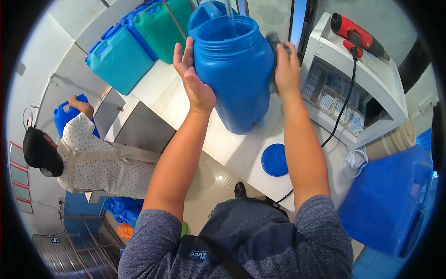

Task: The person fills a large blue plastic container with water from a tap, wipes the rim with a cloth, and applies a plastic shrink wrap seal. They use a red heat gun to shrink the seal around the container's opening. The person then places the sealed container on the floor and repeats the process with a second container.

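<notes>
Container (241, 83) near counter (241, 154) edge, bare space between, left hand (196, 83) spread alongside, right hand (288, 72) curled over grey cloth (272, 69)

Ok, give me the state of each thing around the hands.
Blue jug: uncapped, clear stream running in; fill level unclear.
Blue lid: off, flat on the counter.
Gray cloth: bunched, at the jug's right side.
Left hand: open, against the jug.
Right hand: on the cloth.
Heat gun: lying on the white cabinet, power unclear.
</notes>
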